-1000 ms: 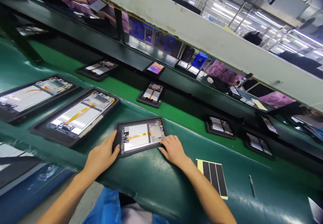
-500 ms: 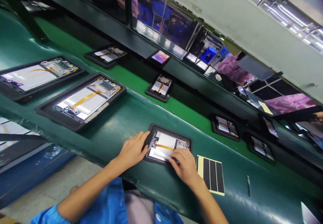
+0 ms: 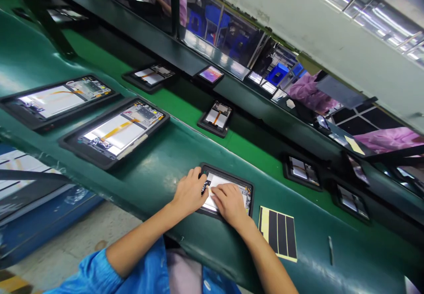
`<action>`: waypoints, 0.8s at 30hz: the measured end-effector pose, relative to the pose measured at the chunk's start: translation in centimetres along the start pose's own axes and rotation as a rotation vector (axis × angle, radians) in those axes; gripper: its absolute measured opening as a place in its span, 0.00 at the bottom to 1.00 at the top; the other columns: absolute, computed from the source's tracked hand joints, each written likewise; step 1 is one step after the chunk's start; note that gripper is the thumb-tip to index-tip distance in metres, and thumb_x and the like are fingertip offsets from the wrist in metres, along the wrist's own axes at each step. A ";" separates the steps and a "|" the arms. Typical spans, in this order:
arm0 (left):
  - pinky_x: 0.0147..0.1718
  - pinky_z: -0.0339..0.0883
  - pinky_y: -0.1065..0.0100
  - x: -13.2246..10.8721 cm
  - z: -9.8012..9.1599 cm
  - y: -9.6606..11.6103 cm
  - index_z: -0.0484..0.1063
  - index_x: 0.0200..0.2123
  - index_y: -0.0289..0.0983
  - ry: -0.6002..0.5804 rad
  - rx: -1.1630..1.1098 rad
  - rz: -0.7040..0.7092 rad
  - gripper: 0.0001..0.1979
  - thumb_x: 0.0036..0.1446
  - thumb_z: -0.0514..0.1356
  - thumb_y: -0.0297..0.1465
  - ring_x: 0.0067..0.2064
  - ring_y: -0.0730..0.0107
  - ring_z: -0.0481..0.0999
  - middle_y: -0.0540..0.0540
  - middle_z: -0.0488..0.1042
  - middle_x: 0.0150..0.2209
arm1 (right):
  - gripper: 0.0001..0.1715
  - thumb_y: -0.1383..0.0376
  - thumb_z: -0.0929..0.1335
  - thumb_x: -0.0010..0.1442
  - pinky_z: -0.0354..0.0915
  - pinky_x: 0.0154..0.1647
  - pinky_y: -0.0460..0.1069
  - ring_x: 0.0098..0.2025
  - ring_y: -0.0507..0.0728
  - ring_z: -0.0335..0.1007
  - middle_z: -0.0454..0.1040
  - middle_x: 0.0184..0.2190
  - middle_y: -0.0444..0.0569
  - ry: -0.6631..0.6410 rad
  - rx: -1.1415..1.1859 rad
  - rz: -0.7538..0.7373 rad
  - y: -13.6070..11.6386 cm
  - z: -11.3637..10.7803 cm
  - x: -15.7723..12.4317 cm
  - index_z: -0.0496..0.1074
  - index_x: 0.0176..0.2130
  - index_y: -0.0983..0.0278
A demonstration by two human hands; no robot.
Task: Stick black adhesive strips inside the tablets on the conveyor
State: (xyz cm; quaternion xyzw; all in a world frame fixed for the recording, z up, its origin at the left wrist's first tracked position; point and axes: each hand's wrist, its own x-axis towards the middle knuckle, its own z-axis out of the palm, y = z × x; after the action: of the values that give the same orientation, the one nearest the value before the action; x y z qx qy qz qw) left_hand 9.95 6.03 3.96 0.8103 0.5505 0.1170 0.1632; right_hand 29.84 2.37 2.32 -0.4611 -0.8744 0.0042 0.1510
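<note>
An opened tablet in a black tray (image 3: pixel 250 188) lies on the green bench in front of me, its white battery area and circuit parts showing. My left hand (image 3: pixel 190 191) rests over the tray's left end, fingers curled onto the tablet's small parts. My right hand (image 3: pixel 229 201) lies across the tablet's middle, its thumb and fingertips drawn together near the left hand's fingers. Whatever lies between either hand's fingertips is too small to make out. Just right of the tray is a yellow sheet with black strips (image 3: pixel 277 234).
Two more opened tablets (image 3: pixel 115 130) (image 3: pixel 62 99) in black trays sit at the left. Beyond the bench edge, a green conveyor (image 3: pixel 185 108) carries several trays. A thin tool (image 3: pixel 331 250) lies at the right. People in pink work across the line.
My left hand has moved from the tray's edge onto the tablet. My right hand has slid left across it, toward the left hand. The view has shifted slightly.
</note>
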 end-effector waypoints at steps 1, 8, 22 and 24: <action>0.45 0.73 0.56 0.1 -0.1 0.0 0.73 0.42 0.37 -0.002 -0.002 0.004 0.07 0.63 0.58 0.32 0.51 0.52 0.71 0.36 0.68 0.51 | 0.14 0.61 0.66 0.73 0.62 0.48 0.54 0.46 0.59 0.71 0.79 0.45 0.52 -0.016 -0.015 -0.025 -0.1 -0.1 -0.2 0.74 0.56 0.60; 0.44 0.73 0.57 0.0 -0.2 -0.2 0.73 0.42 0.38 -0.002 -0.025 0.018 0.07 0.62 0.58 0.30 0.50 0.54 0.71 0.38 0.68 0.51 | 0.23 0.60 0.71 0.69 0.62 0.51 0.58 0.50 0.64 0.70 0.77 0.48 0.57 -0.070 -0.110 -0.029 -0.4 -0.3 -1.1 0.72 0.59 0.65; 0.55 0.70 0.53 -3.3 0.3 -3.2 0.74 0.59 0.46 0.048 -0.020 0.300 0.21 0.65 0.56 0.28 0.61 0.49 0.69 0.39 0.66 0.66 | 0.23 0.56 0.68 0.71 0.62 0.53 0.58 0.52 0.64 0.69 0.77 0.52 0.56 -0.120 -0.100 -0.043 -0.7 -0.2 -0.9 0.70 0.61 0.61; 0.54 0.69 0.51 -3.8 0.5 -3.4 0.73 0.61 0.46 0.059 0.036 0.338 0.22 0.66 0.56 0.29 0.63 0.45 0.68 0.37 0.65 0.68 | 0.23 0.57 0.69 0.71 0.62 0.52 0.58 0.52 0.64 0.69 0.77 0.52 0.57 -0.120 -0.091 -0.049 -0.7 -0.3 -0.9 0.70 0.61 0.62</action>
State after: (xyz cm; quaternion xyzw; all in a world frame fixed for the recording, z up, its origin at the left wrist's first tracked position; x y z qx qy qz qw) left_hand 5.87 3.54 2.11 0.8904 0.4128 0.1566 0.1106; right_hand 29.79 1.20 2.44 -0.4449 -0.8922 -0.0116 0.0771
